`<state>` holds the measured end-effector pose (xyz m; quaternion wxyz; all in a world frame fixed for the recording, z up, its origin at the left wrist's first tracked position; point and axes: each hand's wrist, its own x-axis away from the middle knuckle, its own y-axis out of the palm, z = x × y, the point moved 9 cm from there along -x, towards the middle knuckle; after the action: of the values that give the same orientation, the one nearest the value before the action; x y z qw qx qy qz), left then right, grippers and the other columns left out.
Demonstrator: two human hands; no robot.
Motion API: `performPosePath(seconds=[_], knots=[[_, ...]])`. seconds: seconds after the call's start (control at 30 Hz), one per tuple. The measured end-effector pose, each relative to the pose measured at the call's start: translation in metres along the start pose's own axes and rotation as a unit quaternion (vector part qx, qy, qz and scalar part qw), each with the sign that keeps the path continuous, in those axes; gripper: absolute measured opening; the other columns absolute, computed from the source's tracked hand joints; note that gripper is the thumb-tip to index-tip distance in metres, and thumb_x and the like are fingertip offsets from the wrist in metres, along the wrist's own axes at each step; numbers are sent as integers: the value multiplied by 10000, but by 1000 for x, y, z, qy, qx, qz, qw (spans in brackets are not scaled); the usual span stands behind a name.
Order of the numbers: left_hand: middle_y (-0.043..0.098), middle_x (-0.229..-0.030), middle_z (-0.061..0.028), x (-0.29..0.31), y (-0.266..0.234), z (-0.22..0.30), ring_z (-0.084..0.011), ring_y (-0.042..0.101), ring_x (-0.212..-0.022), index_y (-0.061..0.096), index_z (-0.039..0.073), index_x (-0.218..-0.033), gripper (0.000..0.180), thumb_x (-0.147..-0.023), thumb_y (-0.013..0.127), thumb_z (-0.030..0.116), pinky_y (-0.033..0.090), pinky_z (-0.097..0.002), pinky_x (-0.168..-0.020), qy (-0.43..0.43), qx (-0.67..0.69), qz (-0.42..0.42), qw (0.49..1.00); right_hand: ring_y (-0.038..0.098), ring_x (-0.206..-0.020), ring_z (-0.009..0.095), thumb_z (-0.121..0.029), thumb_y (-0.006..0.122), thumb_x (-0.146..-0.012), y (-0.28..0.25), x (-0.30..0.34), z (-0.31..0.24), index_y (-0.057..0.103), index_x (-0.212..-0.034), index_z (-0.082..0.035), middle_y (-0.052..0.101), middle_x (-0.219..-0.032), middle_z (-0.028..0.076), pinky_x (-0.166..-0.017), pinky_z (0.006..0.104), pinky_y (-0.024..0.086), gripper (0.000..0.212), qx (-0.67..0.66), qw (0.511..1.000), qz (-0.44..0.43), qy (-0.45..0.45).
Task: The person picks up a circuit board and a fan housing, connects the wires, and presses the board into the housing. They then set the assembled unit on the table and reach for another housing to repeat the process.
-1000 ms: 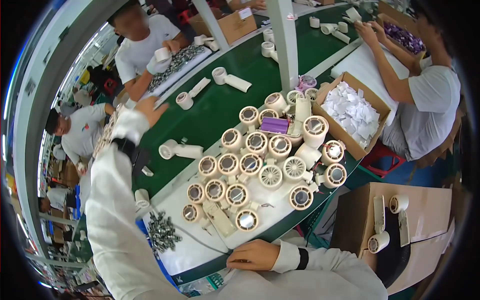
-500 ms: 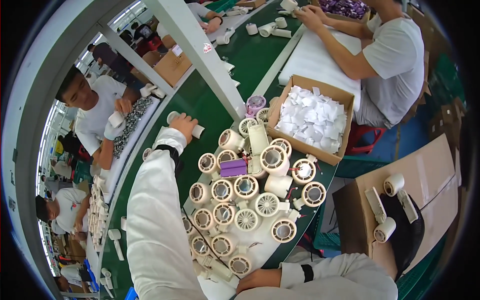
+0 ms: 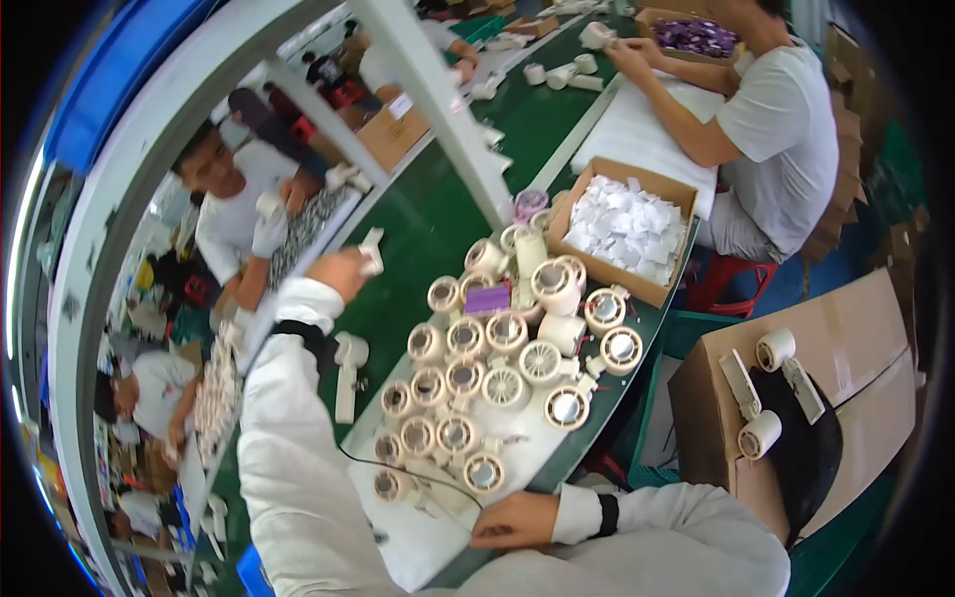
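My left hand (image 3: 338, 273) is out over the green belt, its fingers closed on a cream plastic fan housing (image 3: 372, 249) whose end sticks out past them. Below that hand a cream fan housing with a handle (image 3: 350, 376) lies on the belt. My right hand (image 3: 516, 520) rests at the near edge of the white mat (image 3: 408, 542), fingers loosely extended and holding nothing visible. A thin dark cord (image 3: 406, 466) runs from the band on my left wrist toward it. Between my hands sit several round cream fan heads (image 3: 466, 376) and a purple rectangular piece (image 3: 486, 299).
A carton of white slips (image 3: 622, 234) stands behind the fan heads. A grey post (image 3: 438, 109) rises beyond the belt's middle. To the right, a large carton (image 3: 856, 368) bears several cream parts and a black cloth. Co-workers (image 3: 771, 139) sit along both sides.
My left hand has moved left along the belt with the fan housing, and the arm now uncovers another housing on the belt. The whole view has shifted slightly. My right hand stays near the mat's edge.
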<state>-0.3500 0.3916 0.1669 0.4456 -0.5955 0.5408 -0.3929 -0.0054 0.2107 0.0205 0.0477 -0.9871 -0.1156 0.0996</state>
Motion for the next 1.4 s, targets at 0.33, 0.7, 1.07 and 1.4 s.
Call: performPosePath(seconds=[0.33,0.7,1.07,1.4], knots=[[680,-995,-194,277,-180,171,-401,650,-864,652,-1,-973,194,-803,724,56,530,-432,-750,-314,111,141,932,617,-644,122,-166,679,-968,1,3,-12,715,-1059,-20,687,-827,74,-609,267,502,175,-51,999,-6,17],[646,-1233,-193,427,-8,316,-340,687,-1028,640,-11,-1037,263,-778,683,-20,585,-386,-870,-351,103,222,904,550,-641,91,-91,590,-1005,43,-38,-30,633,-1296,-9,648,-850,56,-613,226,479,305,4,999,15,48],[640,-1220,-192,462,3,295,-405,665,-1008,642,28,-1197,524,-740,487,-175,543,-428,-873,-506,296,246,772,456,-591,48,-68,675,-954,65,-74,-26,679,-1277,-85,579,-692,1,-555,210,405,323,180,982,22,57],[672,-957,-148,469,16,267,-350,670,-805,664,52,-1130,323,-809,654,16,538,-406,-704,-535,342,236,736,545,-532,135,-82,703,-914,76,-90,-32,684,-1273,-115,616,-678,67,-539,279,454,361,303,953,21,19]])
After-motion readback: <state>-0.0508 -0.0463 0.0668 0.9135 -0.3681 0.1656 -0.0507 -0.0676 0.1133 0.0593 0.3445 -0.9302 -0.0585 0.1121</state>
